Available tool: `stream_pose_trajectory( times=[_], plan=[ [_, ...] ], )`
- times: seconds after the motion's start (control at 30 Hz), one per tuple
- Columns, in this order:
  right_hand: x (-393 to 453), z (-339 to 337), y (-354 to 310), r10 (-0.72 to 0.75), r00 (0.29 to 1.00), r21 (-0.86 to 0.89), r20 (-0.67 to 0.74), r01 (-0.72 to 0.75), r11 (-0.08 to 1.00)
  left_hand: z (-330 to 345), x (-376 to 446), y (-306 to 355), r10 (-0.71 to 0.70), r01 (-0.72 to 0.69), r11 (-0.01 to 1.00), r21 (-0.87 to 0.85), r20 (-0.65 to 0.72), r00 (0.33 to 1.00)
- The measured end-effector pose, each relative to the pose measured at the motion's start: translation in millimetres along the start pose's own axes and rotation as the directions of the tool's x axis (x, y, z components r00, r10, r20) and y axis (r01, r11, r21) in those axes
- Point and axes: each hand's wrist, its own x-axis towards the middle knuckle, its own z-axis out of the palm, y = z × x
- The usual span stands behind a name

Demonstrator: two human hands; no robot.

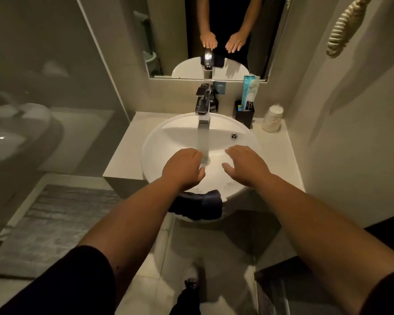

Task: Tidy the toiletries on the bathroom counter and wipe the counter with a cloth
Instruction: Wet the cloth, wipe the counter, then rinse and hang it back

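Observation:
Water runs from the chrome tap (203, 105) into the round white basin (175, 130). My left hand (183, 169) hovers palm down over the basin, its fingertips at the stream, holding nothing. To the right of the stream, my right hand (246, 164) is spread open and empty. A dark cloth (200, 204) hangs over the basin's front rim, just under my left wrist. On the white counter (280, 151) behind the basin stand a black holder (245, 114) with a blue toothpaste tube (248, 92), a dark pump bottle (213, 102) and an upturned wrapped cup (273, 119).
A mirror (214, 35) hangs above the tap and reflects both hands. The wall runs close along the counter's right side, with a rope (344, 28) hanging on it. A toilet (16, 133) stands to the left behind a glass panel. A grey mat (50, 226) lies on the floor.

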Motion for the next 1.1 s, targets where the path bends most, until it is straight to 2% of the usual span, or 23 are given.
stream_pose_trajectory(
  times=[0.17, 0.4, 0.73, 0.87, 1.0, 1.1],
  plan=[
    [-20.0, 2.0, -22.6, -0.001, 1.000, 0.026, 0.028, 0.001, 1.000, -12.8, -30.7, -4.3, -0.052, 0.050, 0.998, 0.045, 0.038, 0.998],
    [-37.6, 8.8, -44.2, -0.056, 0.997, 0.031, 0.045, 0.054, 0.998, -17.2, -57.6, -13.7, -0.029, 0.028, 0.999, 0.030, 0.044, 0.999],
    [-68.8, 47.3, -58.4, -0.097, 0.974, 0.035, 0.203, 0.092, 0.995, 20.2, -86.0, -19.7, 0.098, -0.083, 0.993, -0.083, 0.190, 0.977],
    [-68.7, 60.0, -58.7, -0.115, 0.963, -0.023, 0.242, 0.125, 0.992, 36.7, -88.0, -17.3, 0.157, -0.153, 0.987, -0.040, 0.196, 0.968],
    [-68.6, 72.3, -58.5, -0.132, 0.967, -0.049, 0.217, 0.146, 0.988, 47.5, -82.4, -13.4, 0.190, -0.193, 0.981, -0.002, 0.196, 0.962],
    [-70.9, 80.0, -57.9, -0.116, 0.977, -0.033, 0.178, 0.124, 0.992, 55.1, -81.6, -9.6, 0.159, -0.156, 0.987, -0.029, 0.219, 0.963]
  ],
)
